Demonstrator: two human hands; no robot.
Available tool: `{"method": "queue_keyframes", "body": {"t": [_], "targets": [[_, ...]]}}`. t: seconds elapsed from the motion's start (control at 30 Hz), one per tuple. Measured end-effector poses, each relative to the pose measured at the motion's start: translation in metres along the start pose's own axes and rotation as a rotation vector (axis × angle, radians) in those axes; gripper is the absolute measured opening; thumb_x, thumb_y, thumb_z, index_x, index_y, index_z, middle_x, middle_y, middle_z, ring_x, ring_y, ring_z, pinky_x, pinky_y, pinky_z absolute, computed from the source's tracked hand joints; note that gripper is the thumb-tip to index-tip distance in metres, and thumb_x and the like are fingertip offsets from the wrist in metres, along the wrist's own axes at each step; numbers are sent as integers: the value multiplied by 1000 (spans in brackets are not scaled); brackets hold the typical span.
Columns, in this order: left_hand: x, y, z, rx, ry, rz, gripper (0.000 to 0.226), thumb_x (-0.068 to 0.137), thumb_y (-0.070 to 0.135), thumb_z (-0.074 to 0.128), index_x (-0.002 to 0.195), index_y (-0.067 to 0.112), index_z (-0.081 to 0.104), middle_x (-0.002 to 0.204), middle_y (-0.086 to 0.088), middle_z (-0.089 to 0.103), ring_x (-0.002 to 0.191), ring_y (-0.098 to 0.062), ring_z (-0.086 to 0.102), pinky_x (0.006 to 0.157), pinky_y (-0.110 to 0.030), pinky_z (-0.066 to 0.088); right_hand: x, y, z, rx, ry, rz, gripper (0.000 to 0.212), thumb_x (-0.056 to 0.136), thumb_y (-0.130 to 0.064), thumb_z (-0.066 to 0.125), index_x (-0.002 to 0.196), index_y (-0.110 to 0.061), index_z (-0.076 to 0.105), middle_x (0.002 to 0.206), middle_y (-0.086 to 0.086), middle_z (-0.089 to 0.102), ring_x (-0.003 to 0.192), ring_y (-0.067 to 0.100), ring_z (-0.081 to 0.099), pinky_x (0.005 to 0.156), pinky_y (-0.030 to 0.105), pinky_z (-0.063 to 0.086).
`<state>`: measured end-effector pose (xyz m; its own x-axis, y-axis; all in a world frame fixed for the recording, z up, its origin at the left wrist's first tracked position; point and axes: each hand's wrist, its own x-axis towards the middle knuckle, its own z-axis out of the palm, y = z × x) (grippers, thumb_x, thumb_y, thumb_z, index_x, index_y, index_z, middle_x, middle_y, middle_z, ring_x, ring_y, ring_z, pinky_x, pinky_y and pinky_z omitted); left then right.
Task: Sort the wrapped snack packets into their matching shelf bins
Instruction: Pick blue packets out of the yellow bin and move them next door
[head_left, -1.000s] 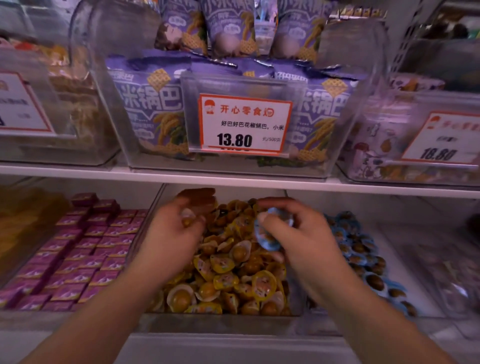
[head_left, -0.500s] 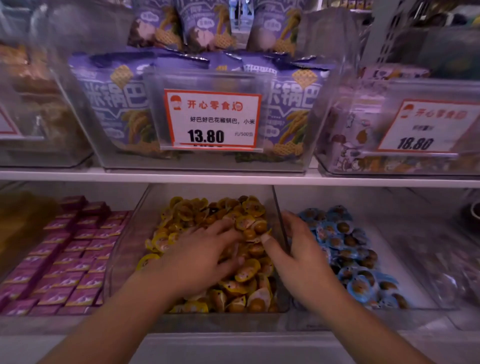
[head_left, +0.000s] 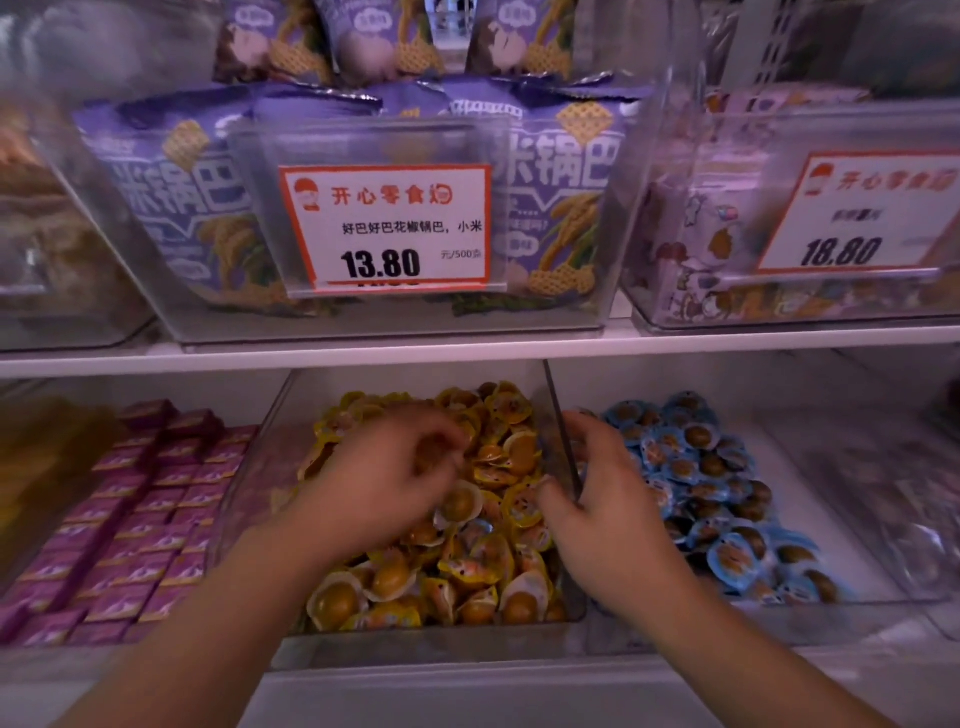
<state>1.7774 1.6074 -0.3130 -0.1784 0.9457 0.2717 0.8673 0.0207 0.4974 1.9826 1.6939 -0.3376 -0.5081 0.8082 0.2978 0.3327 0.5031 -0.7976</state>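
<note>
- Shelf (head_left: 467, 356) overhead limits room, so both hands should work low inside the yellow bin (head_left: 558, 415)
- Yellow packets (head_left: 483, 519) fill that bin; blue packets (head_left: 696, 483) lie right of its right wall
- Left hand (head_left: 384, 483), blurred, curls over the yellow heap; whether it grasps anything I cannot tell
- Right hand (head_left: 608, 499) straddles that wall with fingers relaxed, holding nothing visible; best to lift strays singly

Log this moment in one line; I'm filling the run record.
left hand: in yellow packets | right hand: at bin divider | blue packets: right
</note>
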Motion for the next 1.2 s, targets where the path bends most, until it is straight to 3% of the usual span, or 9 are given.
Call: {"method": "queue_keyframes", "body": {"t": [0.07, 0.13, 0.23, 0.33, 0.43, 0.57, 0.8, 0.97, 1.2], "targets": [[-15, 9, 8, -95, -302, -5, 26, 81, 52, 65, 102, 37, 69, 97, 15, 65, 93, 0, 62, 83, -27, 51, 1, 0, 1, 3, 2, 4, 55, 87, -26, 62, 138, -28, 43, 128, -9, 50, 115, 4, 50, 91, 15, 39], [-21, 5, 15, 38, -427, 44, 45, 81, 68, 53, 116, 42, 65, 110, 20, 57, 107, 1, 55, 95, -30, 47, 1, 1, 1, 11, -1, 11, 55, 88, -24, 62, 139, -28, 42, 129, -8, 50, 116, 4, 50, 90, 11, 38], [-12, -12, 8, 337, -370, 64, 58, 86, 76, 33, 135, 51, 51, 139, 21, 41, 123, -15, 47, 104, -40, 38, -1, 1, 1, 21, -2, 22, 53, 88, -24, 60, 138, -30, 41, 131, -8, 51, 115, 2, 49, 83, -2, 34], [-4, -32, 3, 459, -298, -12, 50, 96, 54, 41, 146, 50, 36, 160, 12, 24, 139, -23, 35, 114, -39, 28, -2, 0, 0, 28, 0, 23, 52, 89, -26, 58, 138, -32, 42, 131, -9, 51, 113, 0, 49, 80, -5, 33], [-5, -36, 4, 395, -229, -29, 41, 96, 38, 51, 137, 44, 53, 149, 8, 42, 129, -22, 48, 109, -38, 35, -2, -2, 0, 30, 2, 19, 50, 89, -28, 58, 137, -32, 43, 129, -11, 52, 114, 2, 50, 83, 0, 35], [-10, -21, 9, 472, -143, 13, 37, 87, 59, 56, 117, 40, 68, 120, 9, 52, 109, -20, 50, 96, -37, 39, -1, -1, 1, 27, 5, 17, 50, 88, -26, 59, 136, -30, 46, 127, -10, 54, 113, 4, 53, 85, 7, 39], [-7, -1, 13, 511, -398, -151, 73, 76, 79, 52, 137, 38, 47, 131, 5, 56, 120, -25, 49, 96, -41, 36, -1, -1, 1, 19, 0, 23, 52, 87, -25, 60, 136, -29, 44, 128, -9, 52, 113, 4, 51, 84, 3, 36], [-12, 8, 28, 211, -264, -213, 62, 72, 66, 67, 123, 36, 52, 116, 9, 62, 106, -17, 62, 86, -38, 54, -1, -2, 1, 5, 0, 33, 55, 87, -23, 62, 138, -28, 42, 130, -7, 51, 114, 6, 51, 84, 8, 37], [0, 11, 36, -10, -210, -334, 46, 70, 39, 79, 112, 38, 59, 106, 13, 67, 93, -9, 65, 76, -27, 54, -1, -4, 1, 9, 9, 50, 54, 87, -24, 63, 137, -29, 43, 131, -8, 51, 114, 6, 52, 90, 18, 41]]}}
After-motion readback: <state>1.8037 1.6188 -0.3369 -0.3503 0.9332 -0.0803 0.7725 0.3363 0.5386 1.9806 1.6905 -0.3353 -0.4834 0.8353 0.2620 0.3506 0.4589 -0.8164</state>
